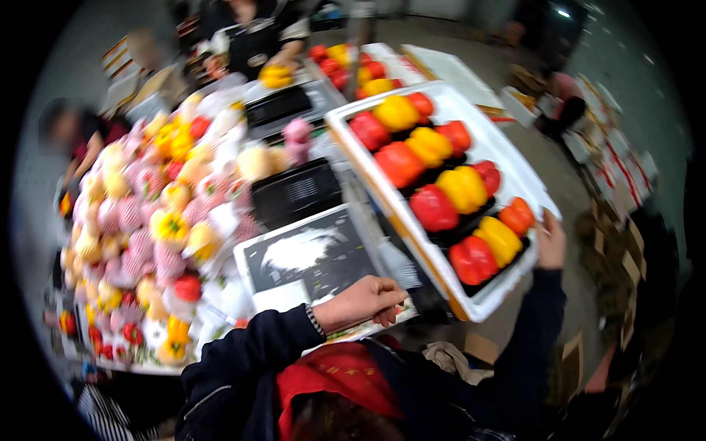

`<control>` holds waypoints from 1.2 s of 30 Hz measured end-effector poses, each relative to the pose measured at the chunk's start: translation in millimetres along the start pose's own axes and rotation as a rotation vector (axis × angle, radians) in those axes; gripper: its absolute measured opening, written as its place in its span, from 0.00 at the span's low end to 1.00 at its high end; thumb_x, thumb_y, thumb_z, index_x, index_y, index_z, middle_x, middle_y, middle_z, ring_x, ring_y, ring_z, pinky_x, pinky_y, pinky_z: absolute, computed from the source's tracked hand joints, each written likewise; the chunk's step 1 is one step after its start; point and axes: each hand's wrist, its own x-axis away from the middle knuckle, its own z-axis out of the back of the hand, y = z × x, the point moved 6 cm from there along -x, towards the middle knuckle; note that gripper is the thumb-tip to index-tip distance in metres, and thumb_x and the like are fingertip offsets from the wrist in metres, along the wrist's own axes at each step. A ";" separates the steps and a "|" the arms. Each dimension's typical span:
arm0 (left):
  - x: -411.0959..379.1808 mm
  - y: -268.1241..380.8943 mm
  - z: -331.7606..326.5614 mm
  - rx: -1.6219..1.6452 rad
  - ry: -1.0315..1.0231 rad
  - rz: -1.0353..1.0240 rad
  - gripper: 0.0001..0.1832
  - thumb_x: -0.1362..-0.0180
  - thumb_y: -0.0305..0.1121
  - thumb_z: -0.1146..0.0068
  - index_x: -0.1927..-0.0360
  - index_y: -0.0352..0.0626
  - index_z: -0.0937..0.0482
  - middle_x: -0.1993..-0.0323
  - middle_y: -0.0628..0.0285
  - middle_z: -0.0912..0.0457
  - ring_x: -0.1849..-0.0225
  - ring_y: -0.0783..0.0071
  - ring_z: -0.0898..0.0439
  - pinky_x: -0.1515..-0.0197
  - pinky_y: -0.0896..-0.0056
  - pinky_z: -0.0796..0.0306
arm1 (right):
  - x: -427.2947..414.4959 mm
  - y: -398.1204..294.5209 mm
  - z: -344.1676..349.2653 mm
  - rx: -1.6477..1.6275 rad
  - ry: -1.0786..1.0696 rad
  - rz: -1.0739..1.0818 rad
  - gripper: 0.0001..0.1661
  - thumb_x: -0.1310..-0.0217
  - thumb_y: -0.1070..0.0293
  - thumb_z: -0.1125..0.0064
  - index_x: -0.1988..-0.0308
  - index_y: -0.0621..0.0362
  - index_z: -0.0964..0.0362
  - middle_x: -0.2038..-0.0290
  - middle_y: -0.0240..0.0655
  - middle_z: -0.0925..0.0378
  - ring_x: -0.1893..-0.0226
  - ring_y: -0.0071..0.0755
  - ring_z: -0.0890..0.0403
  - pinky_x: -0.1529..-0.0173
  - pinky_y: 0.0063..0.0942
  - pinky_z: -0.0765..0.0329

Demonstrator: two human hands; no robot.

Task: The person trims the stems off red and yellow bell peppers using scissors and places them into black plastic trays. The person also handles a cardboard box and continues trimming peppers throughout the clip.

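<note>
My right hand (551,241) grips the right rim of a white foam box (510,165), near its closest corner. Inside the box, rows of red bell peppers (432,208) and yellow bell peppers (461,189) lie in black trays (441,238). My left hand (364,300) hangs over the near edge of the work surface, its fingers curled. Nothing shows in it, but the fingertips are partly hidden. Just beyond that hand is a dark panel with a white frame (353,273), a blurred white patch on its face. Stacked black trays (298,190) sit farther back.
A large heap of peppers in foam net sleeves (171,226) covers the left side. Across the table a person (259,47) handles a yellow pepper (276,76). Another filled foam box (386,52) stands behind a metal post (358,55). Cardboard boxes (612,259) lie at right.
</note>
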 end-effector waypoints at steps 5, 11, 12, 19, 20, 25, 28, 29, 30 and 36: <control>96.4 -86.8 55.2 0.165 0.342 -0.035 0.16 0.29 0.41 0.49 0.59 0.35 0.22 0.70 0.61 0.15 0.69 0.78 0.18 0.64 0.77 0.25 | 127.2 -180.7 -31.0 -0.308 0.005 0.129 0.12 0.30 0.77 0.53 0.53 0.68 0.25 0.59 0.37 0.19 0.56 0.29 0.21 0.45 0.28 0.27; 207.1 -168.4 98.2 0.402 0.794 -0.146 0.16 0.30 0.42 0.48 0.59 0.37 0.23 0.69 0.58 0.15 0.70 0.75 0.17 0.65 0.76 0.24 | 236.1 -287.3 -232.7 -0.579 -0.910 0.050 0.11 0.34 0.77 0.46 0.54 0.69 0.22 0.63 0.39 0.16 0.61 0.27 0.16 0.55 0.22 0.22; 221.3 -177.6 102.1 0.430 0.854 -0.158 0.16 0.30 0.42 0.48 0.59 0.37 0.23 0.69 0.58 0.15 0.70 0.75 0.17 0.66 0.76 0.24 | 253.6 -301.6 -265.0 -0.613 -1.024 0.110 0.11 0.34 0.76 0.45 0.55 0.68 0.22 0.63 0.41 0.15 0.61 0.27 0.16 0.56 0.23 0.22; 294.6 -241.7 110.3 0.600 1.120 -0.206 0.14 0.30 0.39 0.49 0.58 0.36 0.22 0.69 0.58 0.16 0.70 0.74 0.16 0.67 0.76 0.24 | 308.3 -435.8 -425.4 -0.424 -0.832 0.853 0.38 0.46 0.65 0.33 0.37 0.64 0.35 0.41 0.54 0.29 0.40 0.57 0.29 0.37 0.42 0.31; 302.5 -250.7 107.2 0.618 1.148 -0.203 0.14 0.30 0.39 0.49 0.58 0.36 0.22 0.69 0.57 0.16 0.71 0.73 0.16 0.67 0.76 0.24 | 311.8 -450.7 -450.9 -0.311 -0.799 0.878 0.45 0.47 0.62 0.31 0.33 0.63 0.41 0.37 0.56 0.34 0.38 0.60 0.32 0.35 0.44 0.33; 332.2 -271.7 94.8 0.717 1.220 -0.248 0.14 0.31 0.38 0.48 0.59 0.35 0.21 0.70 0.57 0.16 0.72 0.74 0.16 0.68 0.78 0.24 | 313.5 -481.2 -544.2 -0.113 -0.813 0.789 0.51 0.53 0.50 0.26 0.34 0.59 0.40 0.37 0.57 0.38 0.43 0.64 0.28 0.38 0.47 0.30; 348.3 -275.5 93.1 0.749 1.290 -0.258 0.14 0.31 0.38 0.48 0.60 0.35 0.21 0.71 0.58 0.16 0.72 0.75 0.17 0.68 0.79 0.24 | 299.6 -474.9 -580.9 -0.183 -0.881 0.748 0.48 0.55 0.50 0.25 0.38 0.58 0.34 0.41 0.55 0.33 0.48 0.59 0.24 0.40 0.43 0.27; 352.4 -276.5 94.0 0.754 1.312 -0.261 0.14 0.31 0.38 0.48 0.60 0.35 0.21 0.71 0.58 0.16 0.72 0.75 0.17 0.68 0.79 0.24 | 294.4 -475.0 -582.2 -0.223 -0.966 0.705 0.46 0.55 0.51 0.25 0.39 0.59 0.33 0.43 0.54 0.31 0.48 0.57 0.24 0.40 0.41 0.26; 354.2 -276.3 100.4 0.727 1.326 -0.268 0.13 0.31 0.37 0.48 0.59 0.35 0.22 0.70 0.58 0.16 0.72 0.75 0.17 0.67 0.78 0.24 | 289.0 -479.2 -573.9 -0.318 -0.913 0.707 0.44 0.55 0.52 0.25 0.40 0.59 0.30 0.48 0.52 0.27 0.48 0.54 0.23 0.41 0.40 0.26; 342.2 -244.3 140.5 0.651 1.288 -0.507 0.21 0.28 0.37 0.51 0.38 0.37 0.35 0.50 0.52 0.22 0.53 0.66 0.18 0.53 0.65 0.21 | 334.2 -453.2 -507.0 -0.583 -1.084 0.474 0.39 0.44 0.54 0.30 0.38 0.61 0.32 0.50 0.49 0.22 0.51 0.41 0.19 0.44 0.33 0.24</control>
